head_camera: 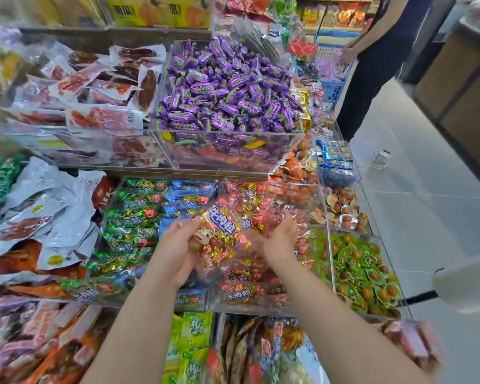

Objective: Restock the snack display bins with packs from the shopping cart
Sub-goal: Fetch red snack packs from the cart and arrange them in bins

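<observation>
I hold a clear red snack pack [223,234] of gold-wrapped candies above the clear bin [326,217] of matching red packs. My left hand [178,250] grips the pack's left side, thumb on top. My right hand [279,241] supports its right side with fingers slightly curled; blur hides how firmly it holds. To the left lie green and blue packs [139,217] of the same kind. No shopping cart of mine shows in the view.
A bin of purple candies [227,90] sits on the tier above, meat packs [100,87] left of it. Green-wrapped snacks [363,270] fill the right bin. Another person [377,51] stands by a blue basket [333,87] at the back right. Tiled floor lies to the right.
</observation>
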`<action>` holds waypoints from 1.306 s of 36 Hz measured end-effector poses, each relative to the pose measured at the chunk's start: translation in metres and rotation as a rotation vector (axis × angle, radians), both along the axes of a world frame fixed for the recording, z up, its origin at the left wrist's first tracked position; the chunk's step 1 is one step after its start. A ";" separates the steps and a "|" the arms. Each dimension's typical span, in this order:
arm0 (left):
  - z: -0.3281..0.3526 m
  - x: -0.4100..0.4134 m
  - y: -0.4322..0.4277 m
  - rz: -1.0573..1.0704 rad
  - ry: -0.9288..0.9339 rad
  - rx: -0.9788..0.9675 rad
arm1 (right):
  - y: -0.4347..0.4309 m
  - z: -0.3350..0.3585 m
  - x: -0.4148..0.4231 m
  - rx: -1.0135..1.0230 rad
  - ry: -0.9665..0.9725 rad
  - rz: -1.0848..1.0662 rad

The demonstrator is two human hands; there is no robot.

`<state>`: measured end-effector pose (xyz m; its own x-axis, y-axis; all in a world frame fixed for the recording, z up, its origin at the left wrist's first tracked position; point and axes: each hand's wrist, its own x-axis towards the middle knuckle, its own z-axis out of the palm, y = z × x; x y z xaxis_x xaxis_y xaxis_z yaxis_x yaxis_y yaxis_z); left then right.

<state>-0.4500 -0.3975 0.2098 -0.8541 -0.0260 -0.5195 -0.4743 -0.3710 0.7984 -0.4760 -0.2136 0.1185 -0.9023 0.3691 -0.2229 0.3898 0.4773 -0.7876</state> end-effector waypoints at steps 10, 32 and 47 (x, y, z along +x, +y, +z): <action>-0.019 0.015 0.040 -0.091 -0.031 0.053 | 0.012 0.018 0.053 -0.983 -0.119 0.114; -0.074 -0.044 0.080 -1.022 0.403 -1.915 | 0.027 0.003 -0.003 -0.266 -0.013 0.233; -0.088 -0.044 0.083 -0.878 0.349 -2.123 | 0.019 0.019 -0.060 -0.415 -0.025 0.276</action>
<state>-0.4939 -0.3149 0.1219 -0.9765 0.1525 -0.1526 0.1922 0.9360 -0.2948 -0.5356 -0.1946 0.1373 -0.9463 -0.0076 -0.3233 0.3144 0.2132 -0.9250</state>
